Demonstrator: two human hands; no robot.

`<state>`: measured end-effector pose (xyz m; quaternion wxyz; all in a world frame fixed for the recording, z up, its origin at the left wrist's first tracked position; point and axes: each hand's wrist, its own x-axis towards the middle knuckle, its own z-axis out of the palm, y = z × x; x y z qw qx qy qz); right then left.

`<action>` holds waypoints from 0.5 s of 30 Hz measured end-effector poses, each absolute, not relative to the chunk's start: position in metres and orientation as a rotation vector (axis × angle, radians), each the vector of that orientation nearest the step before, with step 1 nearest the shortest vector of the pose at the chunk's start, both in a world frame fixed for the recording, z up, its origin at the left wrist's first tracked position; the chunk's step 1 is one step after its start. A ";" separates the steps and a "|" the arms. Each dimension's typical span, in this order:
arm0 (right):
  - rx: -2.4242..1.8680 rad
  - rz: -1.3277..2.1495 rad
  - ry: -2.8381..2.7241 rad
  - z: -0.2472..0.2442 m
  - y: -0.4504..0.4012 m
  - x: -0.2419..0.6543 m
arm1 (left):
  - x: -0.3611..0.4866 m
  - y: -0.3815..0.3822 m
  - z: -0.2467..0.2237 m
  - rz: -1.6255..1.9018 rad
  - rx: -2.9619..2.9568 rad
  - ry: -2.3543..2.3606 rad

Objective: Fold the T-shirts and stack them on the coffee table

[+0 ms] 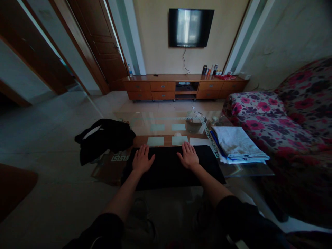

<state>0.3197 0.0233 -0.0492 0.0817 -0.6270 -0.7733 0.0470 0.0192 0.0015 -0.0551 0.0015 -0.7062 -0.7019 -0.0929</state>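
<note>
A black cloth (166, 169) lies flat in a wide rectangle along the near edge of the glass table (140, 128). On its left part rests my left hand (142, 159), palm down with the fingers and thumb apart. My right hand (189, 156) lies the same way on its right part, fingers stretched forward. Neither hand grips anything. To the left, a crumpled black garment (111, 135) with a pale patch sits on the table's corner. Folded white and blue cloths (238, 143) are stacked at the table's right side.
Behind the cloth stand a bin-like container (195, 125) and a small jar (214, 119). A flowered sofa (290, 128) is at the right. Farther back are a wooden cabinet (163, 86) with bottles, a wall television (191, 28) and a brown door (100, 43).
</note>
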 end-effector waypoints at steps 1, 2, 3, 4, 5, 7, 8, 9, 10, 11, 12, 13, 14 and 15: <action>-1.927 0.126 -2.285 -0.049 0.024 0.331 | 0.015 0.001 -0.054 -0.286 -2.176 -2.234; -1.983 0.118 -2.259 -0.048 0.025 0.342 | 0.011 0.000 -0.054 -0.284 -2.146 -2.254; -2.033 0.112 -2.237 -0.048 0.025 0.353 | 0.007 -0.001 -0.053 -0.286 -2.126 -2.264; -2.074 0.106 -2.223 -0.048 0.026 0.365 | 0.003 -0.001 -0.052 -0.286 -2.110 -2.272; -2.102 0.099 -2.217 -0.047 0.026 0.375 | 0.000 -0.002 -0.052 -0.281 -2.093 -2.287; -2.136 0.082 -2.220 -0.047 0.026 0.394 | -0.007 -0.002 -0.051 -0.263 -2.038 -2.341; -2.152 0.074 -2.216 -0.047 0.026 0.402 | -0.010 -0.002 -0.051 -0.253 -2.004 -2.376; -2.170 0.069 -2.206 -0.047 0.026 0.408 | -0.014 -0.001 -0.052 -0.244 -1.974 -2.408; -2.184 0.066 -2.194 -0.047 0.026 0.413 | -0.018 -0.001 -0.052 -0.243 -1.953 -2.431; -2.192 0.063 -2.183 -0.047 0.026 0.416 | -0.021 -0.001 -0.053 -0.252 -1.940 -2.441; -2.196 0.060 -2.173 -0.046 0.025 0.417 | -0.023 0.000 -0.053 -0.270 -1.932 -2.443; -2.197 0.055 -2.164 -0.046 0.025 0.416 | -0.026 0.001 -0.053 -0.293 -1.923 -2.443; -2.200 0.047 -2.148 -0.044 0.024 0.414 | -0.027 0.001 -0.052 -0.321 -1.909 -2.445; -2.213 0.032 -2.116 -0.043 0.022 0.412 | -0.029 0.002 -0.051 -0.349 -1.888 -2.448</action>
